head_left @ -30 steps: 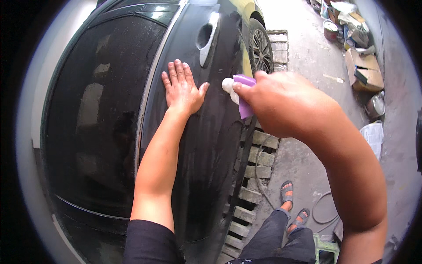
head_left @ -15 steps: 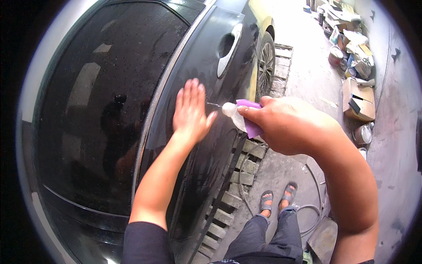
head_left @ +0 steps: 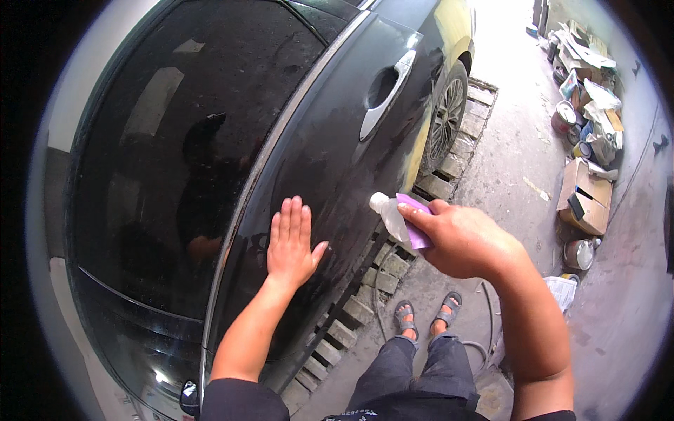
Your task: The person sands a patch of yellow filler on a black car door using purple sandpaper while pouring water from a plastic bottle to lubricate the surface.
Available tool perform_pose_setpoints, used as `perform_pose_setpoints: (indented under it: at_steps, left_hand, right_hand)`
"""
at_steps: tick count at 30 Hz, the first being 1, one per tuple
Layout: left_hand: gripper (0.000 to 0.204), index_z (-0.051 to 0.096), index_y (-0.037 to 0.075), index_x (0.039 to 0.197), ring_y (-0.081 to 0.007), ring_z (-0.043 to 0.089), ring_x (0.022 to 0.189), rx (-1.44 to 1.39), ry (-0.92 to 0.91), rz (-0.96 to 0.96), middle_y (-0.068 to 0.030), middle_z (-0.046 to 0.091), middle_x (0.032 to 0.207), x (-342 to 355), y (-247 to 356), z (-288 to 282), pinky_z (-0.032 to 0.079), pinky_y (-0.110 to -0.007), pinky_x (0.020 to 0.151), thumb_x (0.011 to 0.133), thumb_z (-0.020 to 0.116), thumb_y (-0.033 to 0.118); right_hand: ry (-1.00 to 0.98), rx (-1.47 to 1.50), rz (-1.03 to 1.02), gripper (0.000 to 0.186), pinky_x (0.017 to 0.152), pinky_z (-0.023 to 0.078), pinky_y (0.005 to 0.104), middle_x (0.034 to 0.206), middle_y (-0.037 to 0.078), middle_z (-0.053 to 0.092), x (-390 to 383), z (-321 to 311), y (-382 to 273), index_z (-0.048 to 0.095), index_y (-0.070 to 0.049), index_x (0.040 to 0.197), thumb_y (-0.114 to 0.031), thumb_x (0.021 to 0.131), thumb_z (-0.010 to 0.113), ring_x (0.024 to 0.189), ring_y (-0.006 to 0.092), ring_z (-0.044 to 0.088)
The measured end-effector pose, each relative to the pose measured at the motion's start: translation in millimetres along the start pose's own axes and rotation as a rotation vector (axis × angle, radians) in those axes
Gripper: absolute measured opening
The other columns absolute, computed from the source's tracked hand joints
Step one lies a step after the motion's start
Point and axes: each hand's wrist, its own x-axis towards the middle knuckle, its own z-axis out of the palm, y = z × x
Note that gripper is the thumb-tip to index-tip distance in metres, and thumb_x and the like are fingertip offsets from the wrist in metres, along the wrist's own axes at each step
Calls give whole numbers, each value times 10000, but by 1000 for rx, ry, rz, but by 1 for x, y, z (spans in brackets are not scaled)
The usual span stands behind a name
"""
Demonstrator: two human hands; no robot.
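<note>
Two bare hands, one black car door. Left hand (head_left: 291, 245): fingers extended and together, palm toward the door panel (head_left: 340, 175), grasping nothing; whether it presses or hovers, cannot tell. Right hand (head_left: 470, 238): closed around one translucent plastic bottle (head_left: 394, 223) with white cap, tilted, cap toward the panel, held beside the door's lower part. One purple sheet (head_left: 419, 240), in the same grip, against the bottle. One silver door handle (head_left: 387, 98), above the hands. One spoked wheel (head_left: 447, 112), beyond. One slatted platform (head_left: 342, 333), alongside the car. One cardboard box (head_left: 586, 193), open, far right.
</note>
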Motion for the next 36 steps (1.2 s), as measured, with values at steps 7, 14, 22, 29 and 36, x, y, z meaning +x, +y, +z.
perform_pose_setpoints:
  at_steps: [7, 14, 22, 29, 36]
  left_hand:
    - [1003, 216, 4, 1556, -460, 220, 1487, -437, 67, 82, -281, 212, 1603, -43, 28, -23, 243, -543, 1191, 775, 801, 237]
    - [819, 423, 65, 1447, -415, 474, 1313, -661, 171, 447, -197, 473, 1432, 29, 12, -56, 394, -537, 1104, 727, 802, 161]
    - [794, 435, 25, 1382, -266, 529, 1240, -1436, 288, 38, -129, 515, 1340, 45, -72, -69, 439, -403, 1060, 773, 851, 317]
    - [1004, 297, 25, 1450, -339, 537, 1255, -1501, 600, 0, -213, 469, 1372, 74, -107, -38, 446, -466, 1064, 794, 736, 646]
    - [999, 275, 86, 1518, -401, 501, 1315, -1431, 565, -56, -222, 437, 1464, 77, -112, -33, 399, -549, 1108, 831, 596, 736]
  right_hand:
    - [-62, 536, -9, 750, 931, 496, 471, 1137, 304, 631, 9, 38, -3, 374, -40, 1497, -225, 831, 666, 1060, 449, 629]
    - [-49, 1002, 42, 664, 1054, 433, 402, 1372, 244, 559, 29, 49, -55, 350, -31, 1515, -314, 970, 602, 1283, 337, 539]
    - [308, 1319, 204, 585, 1119, 370, 366, 1428, 159, 521, 66, 35, -37, 359, -73, 1538, -271, 1017, 538, 1315, 229, 487]
    - [487, 112, -20, 744, 1226, 34, 557, 1627, 271, 159, 161, 140, -125, 275, 53, 1526, -235, 895, 543, 1538, 387, 82]
    - [762, 33, 121, 791, 1213, 41, 575, 1632, 174, 246, 202, 132, -88, 362, -7, 1515, -515, 937, 542, 1541, 296, 154]
